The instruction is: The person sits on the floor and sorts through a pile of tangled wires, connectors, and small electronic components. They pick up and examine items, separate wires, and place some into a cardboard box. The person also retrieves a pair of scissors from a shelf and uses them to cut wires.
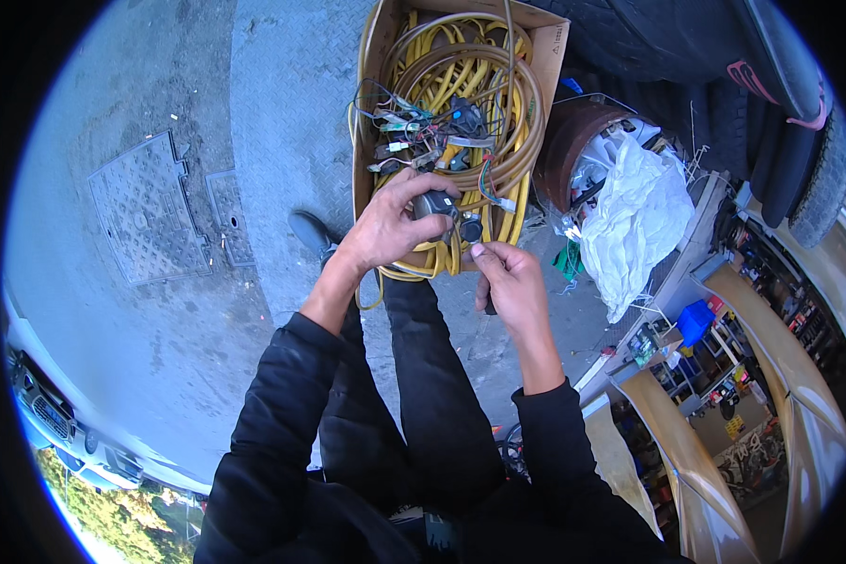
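In front of me a cardboard box holds yellow hoses, a coiled brown translucent hose and small electrical parts. My left hand grips a dark plastic electrical part between thumb and fingers, over the box's near end. Close to it is a round black piece; whether the two are joined I cannot tell. My right hand is closed beside that piece, a small dark object showing under its curled fingers. Wires with connectors lie on the hoses farther in.
Right of the box stands a rusty drum with a crumpled white plastic sheet spilling over it. Tires are behind. Cluttered shelves line the right side. A metal floor plate and manhole cover lie left.
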Motion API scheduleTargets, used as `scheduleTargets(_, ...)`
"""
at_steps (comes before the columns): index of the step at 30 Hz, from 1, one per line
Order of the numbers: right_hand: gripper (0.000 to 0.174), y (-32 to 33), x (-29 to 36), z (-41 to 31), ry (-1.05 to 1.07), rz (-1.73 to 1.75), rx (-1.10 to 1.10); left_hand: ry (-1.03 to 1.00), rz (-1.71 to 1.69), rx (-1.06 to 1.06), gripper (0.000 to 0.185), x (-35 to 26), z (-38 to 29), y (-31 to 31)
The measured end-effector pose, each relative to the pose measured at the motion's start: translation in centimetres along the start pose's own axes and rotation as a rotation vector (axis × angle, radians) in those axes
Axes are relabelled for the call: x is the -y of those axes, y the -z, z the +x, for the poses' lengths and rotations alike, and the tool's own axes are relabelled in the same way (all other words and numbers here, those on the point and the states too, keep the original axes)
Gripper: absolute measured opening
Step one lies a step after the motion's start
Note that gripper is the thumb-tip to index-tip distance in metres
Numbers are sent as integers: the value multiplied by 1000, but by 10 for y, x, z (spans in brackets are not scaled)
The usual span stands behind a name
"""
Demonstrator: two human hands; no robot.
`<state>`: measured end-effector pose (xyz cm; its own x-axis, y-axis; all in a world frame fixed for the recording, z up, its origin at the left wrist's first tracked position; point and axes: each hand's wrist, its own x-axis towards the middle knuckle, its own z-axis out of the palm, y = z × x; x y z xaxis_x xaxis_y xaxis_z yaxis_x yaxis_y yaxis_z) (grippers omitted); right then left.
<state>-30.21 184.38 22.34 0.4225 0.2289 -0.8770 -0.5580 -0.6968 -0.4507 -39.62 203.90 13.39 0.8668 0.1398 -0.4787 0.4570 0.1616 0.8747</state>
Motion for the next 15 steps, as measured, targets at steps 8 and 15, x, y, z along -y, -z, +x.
scheduleTargets(8, 30, -9, 24, 10, 111, -99, -55, 29, -136, 55, 35, -6, 4, 14)
scheduleTargets(15, 35, -17, 23, 19, 214, 120, -115, 173, -438, 4, 34, -2, 4, 17)
